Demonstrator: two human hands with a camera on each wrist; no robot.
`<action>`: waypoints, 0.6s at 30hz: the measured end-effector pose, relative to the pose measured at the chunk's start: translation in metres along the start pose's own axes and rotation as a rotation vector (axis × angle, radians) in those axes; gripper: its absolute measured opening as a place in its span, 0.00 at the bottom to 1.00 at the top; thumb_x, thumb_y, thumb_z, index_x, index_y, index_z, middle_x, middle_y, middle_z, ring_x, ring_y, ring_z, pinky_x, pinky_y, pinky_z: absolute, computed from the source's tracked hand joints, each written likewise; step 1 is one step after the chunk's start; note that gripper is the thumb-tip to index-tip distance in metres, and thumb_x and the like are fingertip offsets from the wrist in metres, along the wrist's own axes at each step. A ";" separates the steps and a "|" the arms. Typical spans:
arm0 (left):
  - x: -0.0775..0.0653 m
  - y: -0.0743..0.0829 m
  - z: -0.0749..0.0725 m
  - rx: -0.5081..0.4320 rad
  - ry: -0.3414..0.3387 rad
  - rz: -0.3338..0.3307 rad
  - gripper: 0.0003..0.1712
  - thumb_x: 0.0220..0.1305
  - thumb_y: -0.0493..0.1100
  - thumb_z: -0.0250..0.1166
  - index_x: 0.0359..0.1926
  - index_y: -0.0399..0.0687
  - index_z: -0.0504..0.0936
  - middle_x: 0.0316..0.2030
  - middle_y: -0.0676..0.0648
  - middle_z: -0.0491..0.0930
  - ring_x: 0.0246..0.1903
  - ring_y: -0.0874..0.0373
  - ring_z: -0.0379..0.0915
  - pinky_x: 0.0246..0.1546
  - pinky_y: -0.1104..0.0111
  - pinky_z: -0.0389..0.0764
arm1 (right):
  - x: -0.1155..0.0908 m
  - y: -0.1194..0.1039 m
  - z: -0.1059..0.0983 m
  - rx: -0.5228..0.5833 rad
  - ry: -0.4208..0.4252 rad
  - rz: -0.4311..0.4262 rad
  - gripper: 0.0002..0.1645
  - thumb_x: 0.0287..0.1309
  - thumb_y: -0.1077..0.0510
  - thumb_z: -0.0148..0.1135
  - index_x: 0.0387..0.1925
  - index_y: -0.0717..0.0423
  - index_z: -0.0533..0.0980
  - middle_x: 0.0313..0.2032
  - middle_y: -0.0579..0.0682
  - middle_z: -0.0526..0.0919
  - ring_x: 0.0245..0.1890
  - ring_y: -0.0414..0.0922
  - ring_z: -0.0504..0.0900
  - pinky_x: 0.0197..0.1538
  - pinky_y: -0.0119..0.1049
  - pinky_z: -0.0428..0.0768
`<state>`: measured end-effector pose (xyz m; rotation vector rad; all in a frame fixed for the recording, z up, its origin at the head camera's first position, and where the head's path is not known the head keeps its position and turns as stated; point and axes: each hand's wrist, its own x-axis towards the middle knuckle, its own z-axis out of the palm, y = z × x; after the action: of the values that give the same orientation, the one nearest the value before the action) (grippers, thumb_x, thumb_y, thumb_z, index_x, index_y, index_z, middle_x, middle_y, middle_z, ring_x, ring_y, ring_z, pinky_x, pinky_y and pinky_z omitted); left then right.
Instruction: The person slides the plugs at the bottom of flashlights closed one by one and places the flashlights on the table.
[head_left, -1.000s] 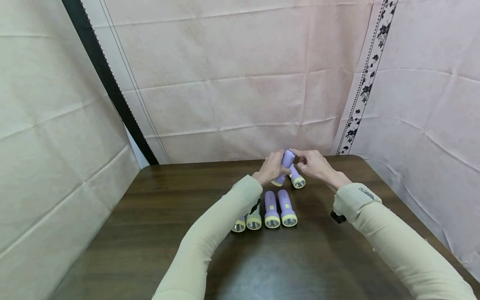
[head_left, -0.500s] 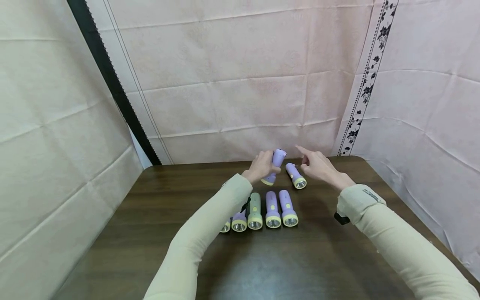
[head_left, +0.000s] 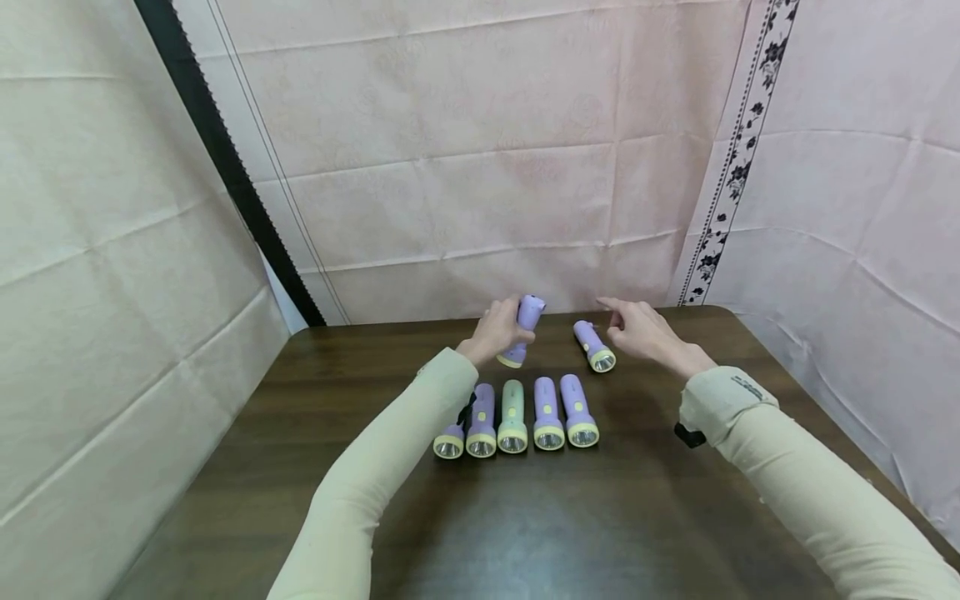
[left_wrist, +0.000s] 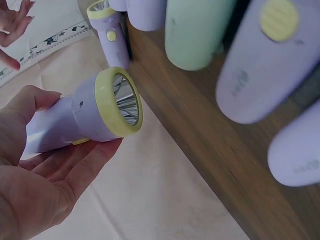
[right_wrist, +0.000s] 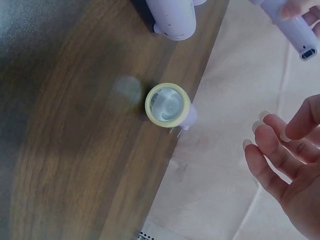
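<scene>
My left hand grips a purple flashlight tilted above the far part of the table. In the left wrist view its yellow-rimmed lens faces right, with the thumb on one side and the fingers around the other. My right hand holds nothing, its index finger extended and the others loosely bent. Below and left of it, a second purple flashlight lies on the table, lens toward me. The right wrist view shows two thin metal prongs beside that flashlight.
Several flashlights lie in a row on the brown table, lenses toward me: a green one between purple ones. My left sleeve partly covers the leftmost. A pale cloth wall stands right behind the table's far edge.
My left hand has moved left with the purple flashlight, away from the right hand. The right hand has drawn off that flashlight. More of the row's left end shows.
</scene>
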<state>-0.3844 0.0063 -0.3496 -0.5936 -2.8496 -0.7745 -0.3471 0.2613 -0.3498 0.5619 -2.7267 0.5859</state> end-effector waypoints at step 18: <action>-0.017 -0.036 -0.012 0.005 0.030 -0.098 0.33 0.51 0.43 0.73 0.58 0.42 0.71 0.47 0.41 0.81 0.44 0.47 0.80 0.45 0.57 0.81 | -0.002 0.001 0.003 -0.004 -0.004 0.004 0.34 0.47 0.66 0.51 0.61 0.55 0.73 0.25 0.47 0.80 0.24 0.41 0.75 0.29 0.36 0.71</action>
<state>-0.3831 -0.0343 -0.3595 -0.4399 -2.8706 -0.7842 -0.3461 0.2621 -0.3536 0.5576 -2.7330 0.5806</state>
